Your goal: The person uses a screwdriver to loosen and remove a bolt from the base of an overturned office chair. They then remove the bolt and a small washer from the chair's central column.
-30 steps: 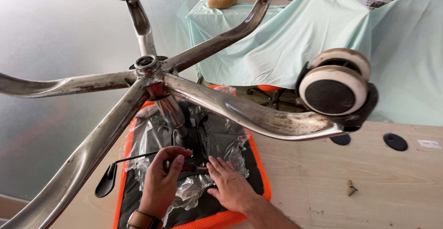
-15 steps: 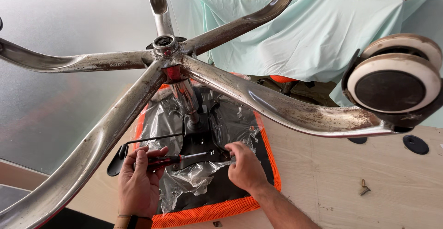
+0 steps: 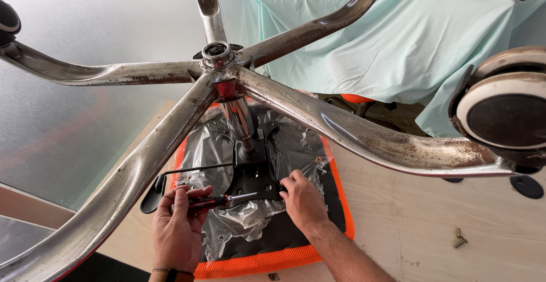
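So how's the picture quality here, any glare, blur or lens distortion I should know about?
Head view: bright, even light; glare on the clear plastic wrap and the chrome chair base. The wide lens swells the near caster wheel and bends the legs. The left hand, its screwdriver and the right hand look sharp.

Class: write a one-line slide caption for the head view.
Left hand holds a screwdriver to an upturned chair's mechanism plate; right hand steadies it.

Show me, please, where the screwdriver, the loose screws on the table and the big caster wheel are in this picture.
screwdriver (image 3: 209, 203): head view, on its red and black handle, in the left hand.
loose screws (image 3: 459, 238): head view, on the pair lying on the wooden table.
caster wheel (image 3: 506, 120): head view, on its dark side face.
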